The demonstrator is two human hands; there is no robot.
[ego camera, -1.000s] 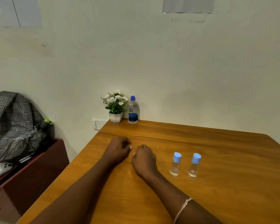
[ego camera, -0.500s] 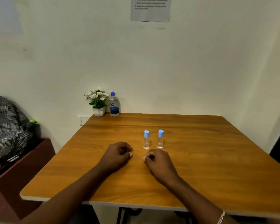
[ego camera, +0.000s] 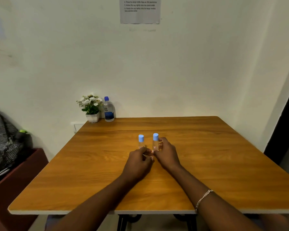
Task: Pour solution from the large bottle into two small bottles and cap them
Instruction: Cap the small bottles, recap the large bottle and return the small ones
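My right hand [ego camera: 165,152] curls round the right small bottle [ego camera: 155,144]; my left hand [ego camera: 138,162], fingers curled, sits at the base of the left small bottle [ego camera: 141,142], whether gripping I cannot tell. Both bottles stand capped in the middle of the counter [ego camera: 207,147]; the large bottle [ego camera: 109,110] stands at its far-left corner. Best practice: steady each body low before uncapping.

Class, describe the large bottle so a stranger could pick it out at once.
Look at the table: far left corner, against the wall. Right of the potted flowers stands the large bottle: clear, dark blue cap and label, much bigger than the two light-capped small bottles mid-table.
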